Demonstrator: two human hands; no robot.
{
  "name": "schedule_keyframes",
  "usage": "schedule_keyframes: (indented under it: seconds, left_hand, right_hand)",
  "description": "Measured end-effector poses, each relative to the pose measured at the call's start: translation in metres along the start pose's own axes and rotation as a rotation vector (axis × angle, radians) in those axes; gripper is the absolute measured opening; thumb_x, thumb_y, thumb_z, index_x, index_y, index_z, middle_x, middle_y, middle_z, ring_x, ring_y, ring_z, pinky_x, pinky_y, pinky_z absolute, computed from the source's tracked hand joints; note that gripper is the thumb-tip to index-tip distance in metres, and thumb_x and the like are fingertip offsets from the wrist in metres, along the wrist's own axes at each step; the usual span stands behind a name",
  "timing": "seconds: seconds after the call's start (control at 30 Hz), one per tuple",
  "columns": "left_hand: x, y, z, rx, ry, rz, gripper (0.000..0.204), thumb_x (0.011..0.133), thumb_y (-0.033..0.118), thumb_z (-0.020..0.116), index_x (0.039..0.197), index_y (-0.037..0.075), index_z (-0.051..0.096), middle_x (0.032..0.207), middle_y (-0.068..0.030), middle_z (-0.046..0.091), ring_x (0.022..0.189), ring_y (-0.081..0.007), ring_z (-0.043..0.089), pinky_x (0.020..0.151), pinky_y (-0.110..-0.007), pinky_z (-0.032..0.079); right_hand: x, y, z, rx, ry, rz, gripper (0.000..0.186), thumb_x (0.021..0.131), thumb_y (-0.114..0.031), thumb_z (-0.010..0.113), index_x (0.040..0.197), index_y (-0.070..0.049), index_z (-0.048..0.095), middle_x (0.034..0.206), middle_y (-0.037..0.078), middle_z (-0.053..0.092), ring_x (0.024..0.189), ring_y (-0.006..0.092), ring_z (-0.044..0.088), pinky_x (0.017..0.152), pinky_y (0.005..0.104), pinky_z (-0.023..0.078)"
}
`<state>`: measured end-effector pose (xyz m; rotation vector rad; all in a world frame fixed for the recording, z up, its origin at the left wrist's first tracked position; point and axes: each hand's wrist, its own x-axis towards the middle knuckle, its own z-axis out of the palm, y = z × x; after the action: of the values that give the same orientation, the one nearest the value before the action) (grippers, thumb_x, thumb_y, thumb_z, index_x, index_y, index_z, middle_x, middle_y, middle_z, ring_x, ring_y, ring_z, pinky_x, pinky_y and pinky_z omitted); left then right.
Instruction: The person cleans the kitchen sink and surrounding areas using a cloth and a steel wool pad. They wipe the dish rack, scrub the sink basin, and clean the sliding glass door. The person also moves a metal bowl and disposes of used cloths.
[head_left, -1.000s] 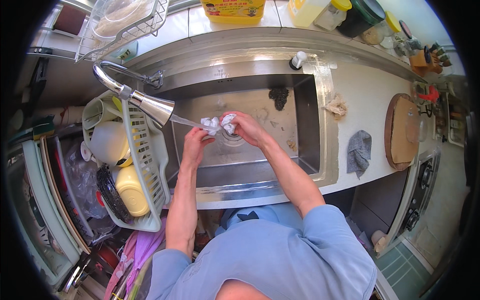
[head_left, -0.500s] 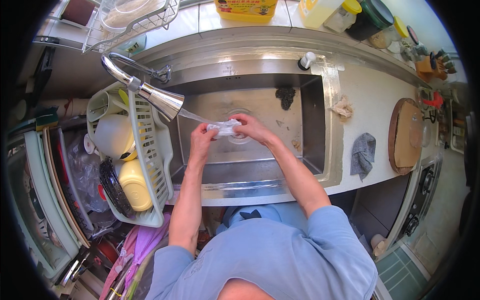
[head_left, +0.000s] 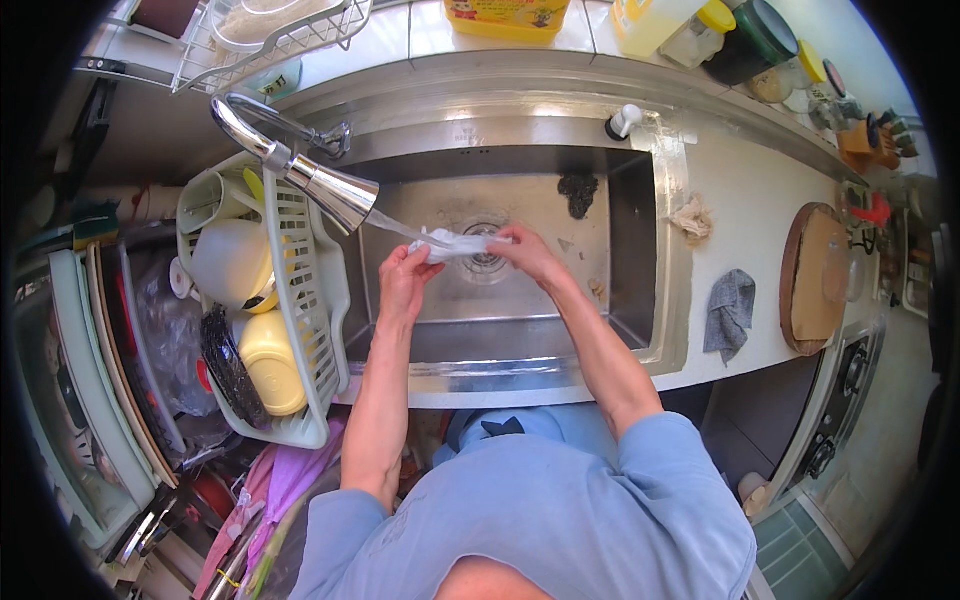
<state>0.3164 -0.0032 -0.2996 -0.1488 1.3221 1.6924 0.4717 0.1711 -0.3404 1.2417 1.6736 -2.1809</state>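
Both the left hand (head_left: 403,285) and the right hand (head_left: 530,253) pinch a white cloth-like sheet (head_left: 462,245), material unclear, above the sink (head_left: 510,198), partly hiding its drain (head_left: 485,264). Water (head_left: 395,227) from the chrome faucet (head_left: 335,192) meets the sheet's left part; beyond, the upper edge cuts off a yellow jug (head_left: 505,17).

The pale counter (head_left: 755,210) right of the steel sink (head_left: 632,240) bears a tan fibrous clump (head_left: 692,219), a crumpled grey cloth (head_left: 730,312) nearer, and a round board (head_left: 810,280) farther right. The sink floor carries a dark clump (head_left: 577,194) — far right — and small scraps (head_left: 598,290). A yellow container (head_left: 507,18) stands on the far tiled ledge (head_left: 385,38).
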Motion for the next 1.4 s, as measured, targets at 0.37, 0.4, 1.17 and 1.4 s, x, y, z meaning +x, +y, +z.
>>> schedule_keyframes:
  seconds: [0.37,0.4,1.17,1.4]
  left_hand:
    - [0.003,-0.014,0.021,0.280,0.062,0.033,0.019,0.084,0.010,0.065,0.097,0.000,0.056,0.088,-0.0084,0.064,0.077,-0.0169,0.064,0.067,-0.031,0.053]
    - [0.002,-0.010,0.020,0.273,0.047,0.026,0.019,0.085,0.011,0.065,0.097,0.000,0.056,0.088,-0.0082,0.064,0.077,-0.0167,0.064,0.067,-0.031,0.053]
    - [0.005,-0.019,0.028,0.307,-0.141,0.106,0.014,0.078,0.010,0.057,0.089,0.005,0.064,0.076,-0.0002,0.060,0.067,-0.0091,0.055,0.060,-0.025,0.044]
    - [0.005,-0.029,0.013,0.126,-0.049,-0.021,0.019,0.081,0.016,0.056,0.097,0.007,0.062,0.081,-0.0009,0.061,0.070,-0.0137,0.057,0.064,-0.030,0.048]
  right_hand:
    - [-0.011,0.007,0.034,-0.019,-0.105,-0.331,0.028,0.084,-0.020,0.066,0.104,-0.001,0.063,0.095,0.005,0.064,0.088,0.0121,0.058,0.077,0.0262,0.047]
    - [-0.009,0.003,0.034,-0.027,-0.130,-0.296,0.026,0.085,-0.020,0.065,0.103,-0.001,0.063,0.095,0.004,0.064,0.088,0.0107,0.057,0.077,0.0252,0.046]
    - [0.008,-0.005,0.021,0.138,0.010,-0.065,0.040,0.092,-0.036,0.057,0.119,-0.007,0.057,0.098,-0.001,0.062,0.082,0.0080,0.056,0.070,0.0226,0.042]
    - [0.026,0.008,0.045,0.780,-0.221,-0.040,0.032,0.096,-0.022,0.049,0.122,-0.003,0.051,0.113,0.008,0.059,0.103,0.0213,0.058,0.090,0.0339,0.046]
